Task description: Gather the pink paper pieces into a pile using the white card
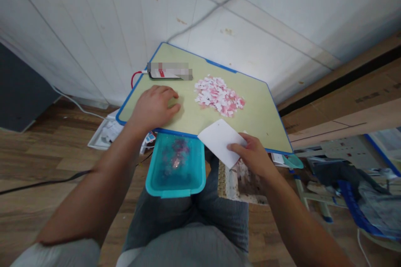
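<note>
Between the thumb and fingers of my right hand point(252, 153) is a white card point(221, 142), square-looking, held at the near edge of the board. My left hand point(156, 106) rests over the left part of the pale yellow board point(188, 114), its fingers bent and the thumb apart from them, with nothing visible in between. Right of that hand, a heap of small white and pink paper-like scraps point(219, 95) lies on the board. Below the board's edge, a turquoise tub point(175, 192) sits by my lap; pinkish bits show inside it, too blurred to name.
A phone-like device point(169, 73), partly pixelated, lies at the board's back left with a red cable point(134, 78). A box with a stained inside point(244, 183) is under my right hand. Cardboard point(344, 96) stands to the right, and a white wall point(131, 21) rises behind.
</note>
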A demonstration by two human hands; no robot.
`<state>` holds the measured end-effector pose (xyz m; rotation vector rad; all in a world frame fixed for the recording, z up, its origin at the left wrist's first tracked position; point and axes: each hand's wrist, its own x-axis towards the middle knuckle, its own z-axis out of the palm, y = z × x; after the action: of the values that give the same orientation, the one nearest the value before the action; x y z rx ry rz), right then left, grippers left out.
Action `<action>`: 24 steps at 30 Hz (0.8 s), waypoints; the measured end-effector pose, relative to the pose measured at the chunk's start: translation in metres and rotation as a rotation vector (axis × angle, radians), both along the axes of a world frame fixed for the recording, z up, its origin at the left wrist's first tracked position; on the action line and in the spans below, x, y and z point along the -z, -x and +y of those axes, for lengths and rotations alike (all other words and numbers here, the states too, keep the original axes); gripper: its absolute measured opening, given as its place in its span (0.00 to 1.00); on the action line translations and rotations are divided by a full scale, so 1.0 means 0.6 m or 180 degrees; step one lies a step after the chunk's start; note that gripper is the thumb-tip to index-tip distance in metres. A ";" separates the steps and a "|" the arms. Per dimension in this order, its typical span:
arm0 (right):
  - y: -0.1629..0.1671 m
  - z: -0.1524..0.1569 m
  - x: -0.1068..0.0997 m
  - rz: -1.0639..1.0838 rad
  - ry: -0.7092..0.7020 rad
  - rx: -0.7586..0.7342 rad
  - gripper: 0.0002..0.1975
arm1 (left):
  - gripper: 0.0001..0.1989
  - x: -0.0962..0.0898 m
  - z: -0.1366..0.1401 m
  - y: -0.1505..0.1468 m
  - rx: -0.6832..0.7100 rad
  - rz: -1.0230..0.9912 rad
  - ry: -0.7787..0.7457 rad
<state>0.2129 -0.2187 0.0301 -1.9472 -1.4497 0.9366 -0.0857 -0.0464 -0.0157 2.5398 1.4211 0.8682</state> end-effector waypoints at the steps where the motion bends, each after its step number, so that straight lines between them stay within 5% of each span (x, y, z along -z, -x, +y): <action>1: 0.008 -0.002 0.000 0.0107 0.0011 -0.0095 0.15 | 0.18 0.000 0.000 0.000 0.0007 -0.0015 -0.0005; 19: -0.086 -0.039 0.004 0.0183 -0.0564 0.1012 0.19 | 0.18 0.000 0.000 0.000 0.0025 -0.0014 -0.0006; 24: -0.116 -0.048 -0.002 0.0176 -0.0389 0.1117 0.19 | 0.18 -0.001 0.001 0.000 -0.0012 0.0094 0.0039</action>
<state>0.2827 -0.2475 0.0312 -1.9820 -1.0604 0.7188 -0.0857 -0.0455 -0.0149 2.5523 1.4354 0.8235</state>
